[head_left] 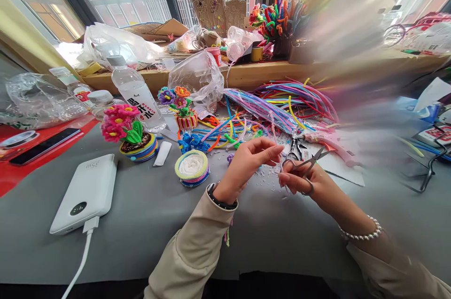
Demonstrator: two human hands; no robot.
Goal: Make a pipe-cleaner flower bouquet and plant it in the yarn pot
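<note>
- Pale, thin pipe-cleaner strand [281,160], hard to make out against the grey bench [141,224], runs between the two hands, low over the bench surface; it seems held taut so the blades can reach it.
- Left hand [246,165] has its fingers [271,151] pinched closed on the strand's upper part, thumb against forefinger, palm turned toward the right hand and wrist bent back, the beige sleeve [190,252] lying along the bench edge.
- Right hand [303,181] has its fingers through the loops of small metal scissors [310,163], closed round the handles; the blades point up and away from the palm and stand partly apart. The wrist carries a pearl bracelet [362,233].
- Just beyond the fingers lie white clippings [271,174], scattered where they fall under the cutting spot, and a second pair of scissors [294,149] sits flat, within reach.
- Farther out from the fingers, a heap of coloured pipe cleaners [289,97] lies spread for picking.
- Well to the left of the fingers stand a round wound pot [192,167], a pink flower pot [132,132], a water bottle [136,95] and a white power bank [86,193], its cable plugged in.
</note>
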